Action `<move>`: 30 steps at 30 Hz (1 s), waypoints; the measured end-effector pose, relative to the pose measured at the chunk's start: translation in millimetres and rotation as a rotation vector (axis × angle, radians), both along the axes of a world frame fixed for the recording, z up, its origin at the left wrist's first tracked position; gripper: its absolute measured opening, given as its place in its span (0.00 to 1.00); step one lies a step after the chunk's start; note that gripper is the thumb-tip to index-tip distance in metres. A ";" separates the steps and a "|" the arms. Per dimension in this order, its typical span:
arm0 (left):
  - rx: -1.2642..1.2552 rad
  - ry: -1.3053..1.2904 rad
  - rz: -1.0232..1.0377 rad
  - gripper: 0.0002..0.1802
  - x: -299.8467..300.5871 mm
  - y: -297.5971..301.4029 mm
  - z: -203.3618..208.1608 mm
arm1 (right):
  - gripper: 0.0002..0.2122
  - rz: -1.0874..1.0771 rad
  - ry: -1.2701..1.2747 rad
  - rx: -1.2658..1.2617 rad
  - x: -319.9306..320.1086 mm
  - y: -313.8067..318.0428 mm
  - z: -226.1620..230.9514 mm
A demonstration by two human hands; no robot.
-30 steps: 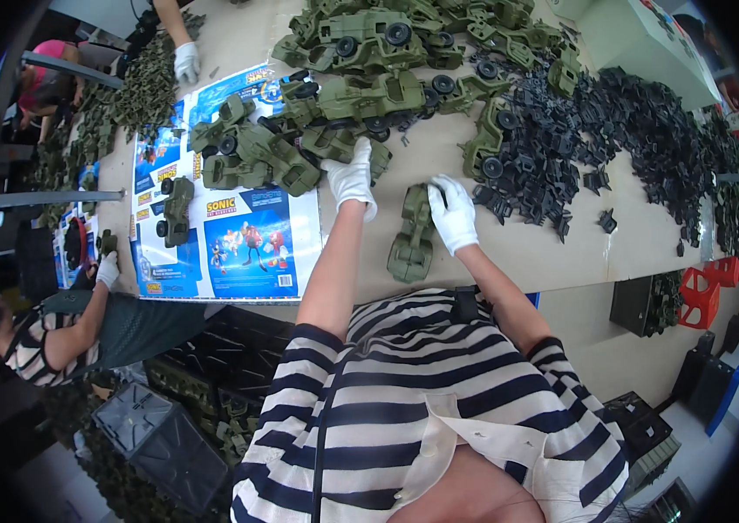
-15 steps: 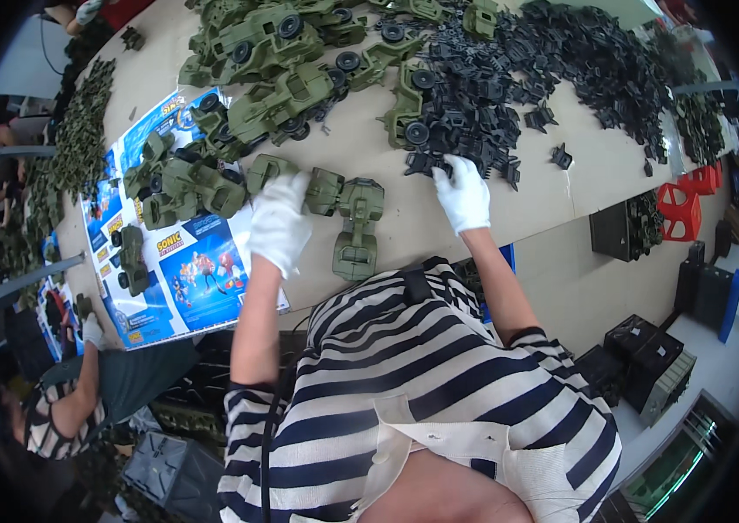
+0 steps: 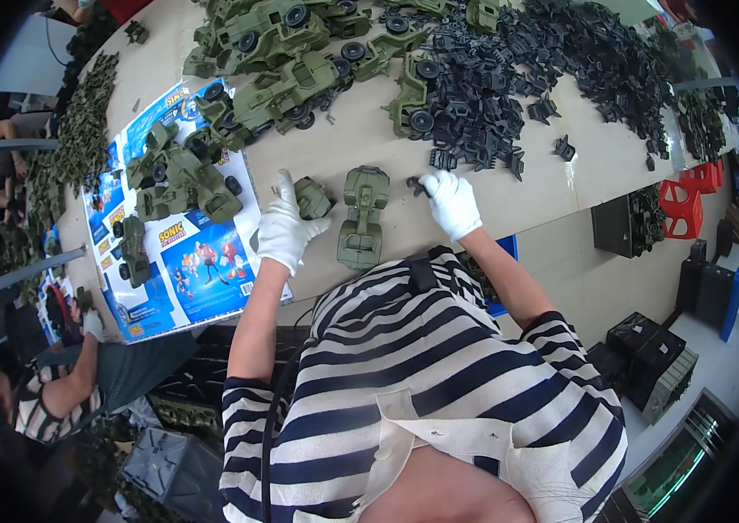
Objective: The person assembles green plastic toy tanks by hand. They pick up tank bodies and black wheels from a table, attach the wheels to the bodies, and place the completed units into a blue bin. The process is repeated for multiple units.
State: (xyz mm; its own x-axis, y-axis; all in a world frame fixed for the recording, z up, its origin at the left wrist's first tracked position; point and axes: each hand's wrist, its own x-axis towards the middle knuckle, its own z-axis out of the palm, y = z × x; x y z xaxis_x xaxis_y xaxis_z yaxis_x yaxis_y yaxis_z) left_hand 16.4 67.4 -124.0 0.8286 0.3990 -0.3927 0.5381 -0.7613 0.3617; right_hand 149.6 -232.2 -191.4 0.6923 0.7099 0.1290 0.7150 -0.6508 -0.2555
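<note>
Right hand (image 3: pixel 454 206) holds seemingly 1 black part (image 3: pixel 417 186) — 1 green vehicle (image 3: pixel 363 216) beside.

matt plastic toy vehicle (image 3: pixel 361 213)

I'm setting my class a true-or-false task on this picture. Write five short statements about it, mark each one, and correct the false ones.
1. The right hand holds a small black part. True.
2. Both hands are bare. False: both, including the left hand, wear white gloves.
3. A green toy car lies on the table between the two hands. True.
4. A heap of black parts lies to the right of a blue printed sheet. True.
5. The toy car between the hands lies on the printed sheet. False: it lies to the right of the sheet.
</note>
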 end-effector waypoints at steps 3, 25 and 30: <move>0.115 0.006 -0.164 0.68 -11.1 19.9 -12.1 | 0.20 0.103 0.006 -0.050 -20.3 -15.5 -3.5; -0.355 -0.239 0.165 0.51 -8.6 -2.8 52.1 | 0.22 -0.172 0.862 0.589 14.8 23.2 79.6; -0.638 -0.472 0.160 0.48 -15.6 -48.4 67.6 | 0.23 -0.040 1.346 0.771 4.9 56.3 113.6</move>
